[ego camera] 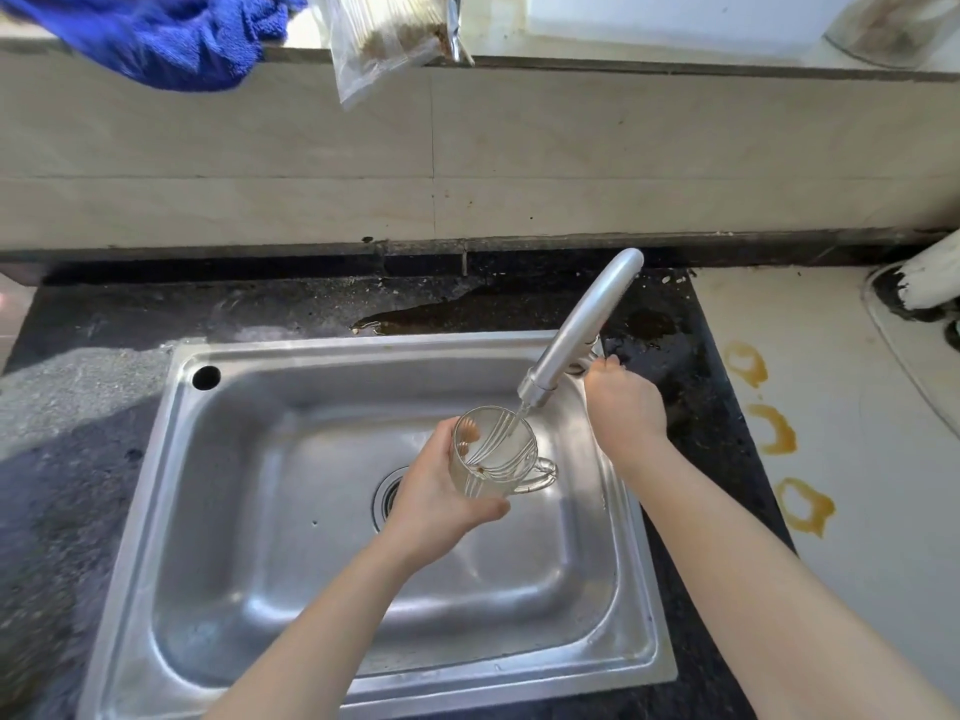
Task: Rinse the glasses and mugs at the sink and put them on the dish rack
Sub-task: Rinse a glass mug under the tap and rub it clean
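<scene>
Rinsing — left hand [441,493] grips glass mug [493,457] under faucet [582,324]; right hand [626,402] at lever [588,362], hold unclear — next, tip out.

1 glass mug [493,454], 1 tap [582,324], 1 sink [291,350], 2 hands: left hand [431,491], right hand [626,402]. 1 blue cloth [171,39] and 1 plastic bag [379,39] on the back ledge [649,63]. 3 brown ring stains [746,363] along the white surface's [857,511] left edge.

Bare forearms [322,615] lead to a bare left hand [441,493] and right hand [626,402].
</scene>
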